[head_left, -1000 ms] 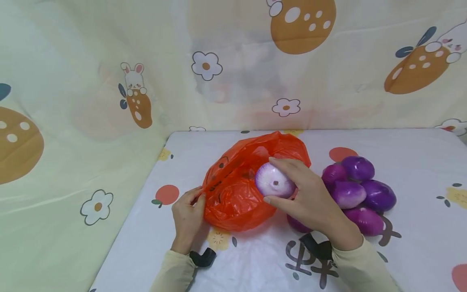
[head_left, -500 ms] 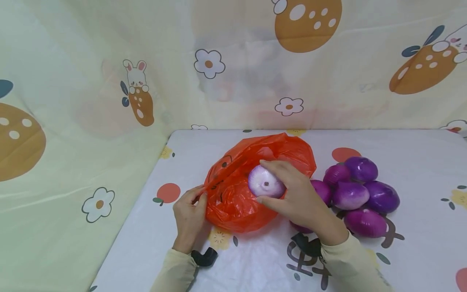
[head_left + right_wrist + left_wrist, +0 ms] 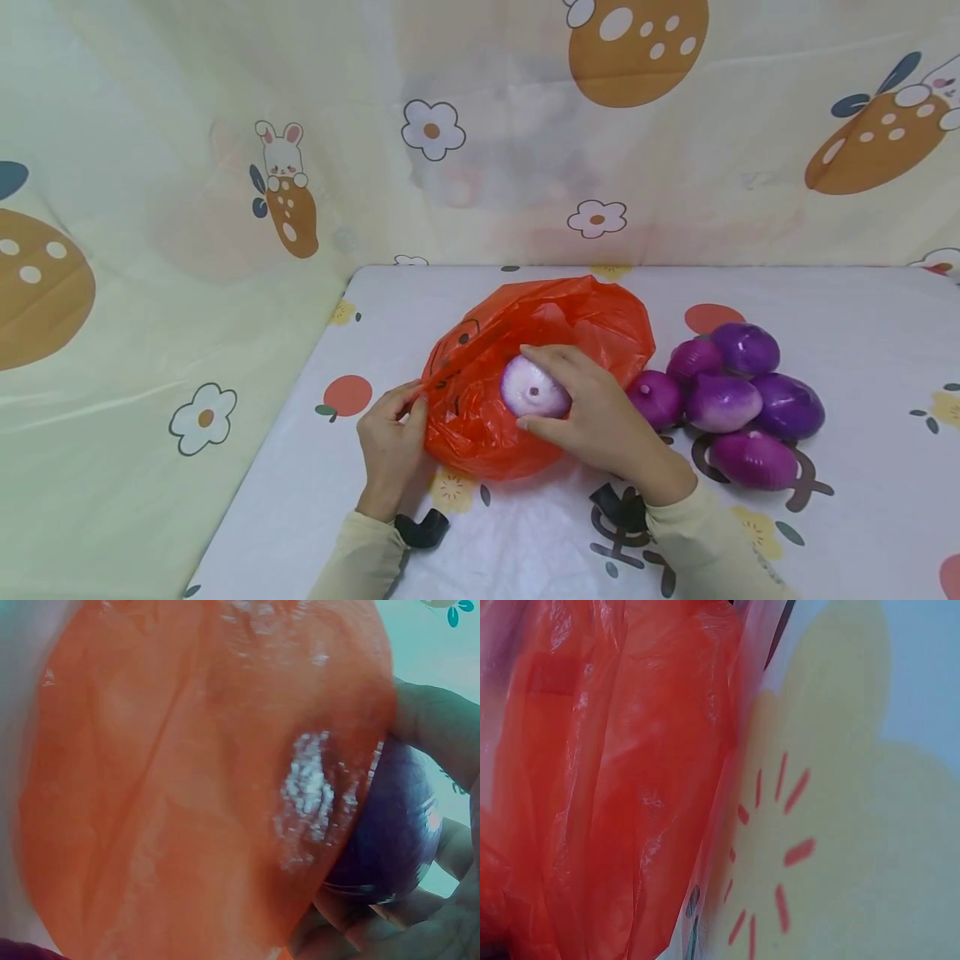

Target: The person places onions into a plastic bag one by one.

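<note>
A red plastic bag (image 3: 480, 433) with black print lies on the table, its mouth spread. My left hand (image 3: 392, 442) pinches the bag's left rim between thumb and fingers. Over the bag's opening, my right hand (image 3: 600, 417) grips a purple-and-white onion (image 3: 534, 388), its pale end facing up. In the right wrist view the onion (image 3: 397, 825) shows dark purple within curled fingers, partly hidden behind the bag (image 3: 172, 795). The left wrist view shows the bag's side (image 3: 652, 780) close up; the left hand is out of that view.
To the right of the bag several purple onions (image 3: 723, 403) lie bunched together. The white table cover (image 3: 862, 333) carries fruit and flower prints. A patterned curtain (image 3: 495, 200) hangs along the back and left side.
My right hand has moved left and slightly down with the onion, further over the bag's opening. An onion it had covered beside the bag now shows. The left hand keeps its pinch.
</note>
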The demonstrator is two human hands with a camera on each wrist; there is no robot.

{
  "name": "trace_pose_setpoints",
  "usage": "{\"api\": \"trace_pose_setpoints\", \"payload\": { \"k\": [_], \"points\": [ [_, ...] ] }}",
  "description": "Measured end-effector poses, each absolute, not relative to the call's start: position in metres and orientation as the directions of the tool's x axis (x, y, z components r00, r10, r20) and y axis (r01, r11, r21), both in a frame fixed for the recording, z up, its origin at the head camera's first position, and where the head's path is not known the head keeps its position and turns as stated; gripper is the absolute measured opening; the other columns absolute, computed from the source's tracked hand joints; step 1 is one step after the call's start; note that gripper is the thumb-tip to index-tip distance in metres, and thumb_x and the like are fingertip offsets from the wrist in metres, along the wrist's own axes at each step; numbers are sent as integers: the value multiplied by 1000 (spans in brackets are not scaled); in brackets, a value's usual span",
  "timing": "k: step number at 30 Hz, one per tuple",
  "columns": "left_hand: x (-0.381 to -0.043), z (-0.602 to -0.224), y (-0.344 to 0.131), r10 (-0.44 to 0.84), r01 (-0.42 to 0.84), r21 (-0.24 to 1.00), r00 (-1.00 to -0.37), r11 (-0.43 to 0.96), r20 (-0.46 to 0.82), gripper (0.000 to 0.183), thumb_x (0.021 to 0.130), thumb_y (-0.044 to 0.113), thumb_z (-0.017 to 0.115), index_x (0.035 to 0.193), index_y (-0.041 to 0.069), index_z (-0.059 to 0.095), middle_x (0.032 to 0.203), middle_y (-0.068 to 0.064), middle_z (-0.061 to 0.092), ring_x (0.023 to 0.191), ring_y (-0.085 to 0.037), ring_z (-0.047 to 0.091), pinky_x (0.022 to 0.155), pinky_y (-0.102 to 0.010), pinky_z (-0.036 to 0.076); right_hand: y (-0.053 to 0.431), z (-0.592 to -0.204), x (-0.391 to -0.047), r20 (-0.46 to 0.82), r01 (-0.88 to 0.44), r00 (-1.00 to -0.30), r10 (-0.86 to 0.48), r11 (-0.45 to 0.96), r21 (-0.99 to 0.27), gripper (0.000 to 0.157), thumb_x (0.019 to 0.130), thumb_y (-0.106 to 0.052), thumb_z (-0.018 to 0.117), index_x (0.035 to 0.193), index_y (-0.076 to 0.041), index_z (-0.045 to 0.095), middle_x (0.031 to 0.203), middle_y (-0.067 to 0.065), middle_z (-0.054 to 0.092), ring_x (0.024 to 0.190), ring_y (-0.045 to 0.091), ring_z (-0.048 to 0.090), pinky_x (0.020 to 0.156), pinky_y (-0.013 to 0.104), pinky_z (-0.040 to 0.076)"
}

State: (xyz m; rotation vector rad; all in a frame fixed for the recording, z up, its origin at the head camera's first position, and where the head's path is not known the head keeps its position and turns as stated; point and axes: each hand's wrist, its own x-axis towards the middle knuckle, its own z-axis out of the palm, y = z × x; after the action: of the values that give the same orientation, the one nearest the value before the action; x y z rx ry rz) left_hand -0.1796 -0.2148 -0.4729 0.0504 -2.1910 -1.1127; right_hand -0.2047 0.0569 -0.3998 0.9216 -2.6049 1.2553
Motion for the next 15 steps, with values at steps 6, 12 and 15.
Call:
{"api": "trace_pose_setpoints", "payload": {
  "k": [6,12,15],
  "points": [
    [-179,-472,-215,-314,260,726,-772,637,552,15,92,2,74,105,-1,81,107,-12,79,98,-28,77,87,-41,62,51,-405,-204,290,-545,-816,-500,498,-674,82,79,-26,91,152,-16,54,142,8,58,125,29,60,93,48,61],
    [-179,-473,-215,-312,263,724,-771,638,555,15,93,3,74,105,-1,81,107,-12,79,99,-28,77,87,-41,62,44,-411,-201,231,-525,-816,-530,512,-680,82,82,-26,90,154,-16,53,143,8,58,123,30,62,96,49,60],
    [-179,-473,-215,-313,264,726,-771,635,554,15,93,4,74,106,0,82,107,-11,79,99,-27,77,87,-41,62,42,-414,-201,223,-530,-809,-544,512,-676,80,82,-25,90,153,-14,53,142,9,58,122,30,63,97,49,59]
  ]
}}
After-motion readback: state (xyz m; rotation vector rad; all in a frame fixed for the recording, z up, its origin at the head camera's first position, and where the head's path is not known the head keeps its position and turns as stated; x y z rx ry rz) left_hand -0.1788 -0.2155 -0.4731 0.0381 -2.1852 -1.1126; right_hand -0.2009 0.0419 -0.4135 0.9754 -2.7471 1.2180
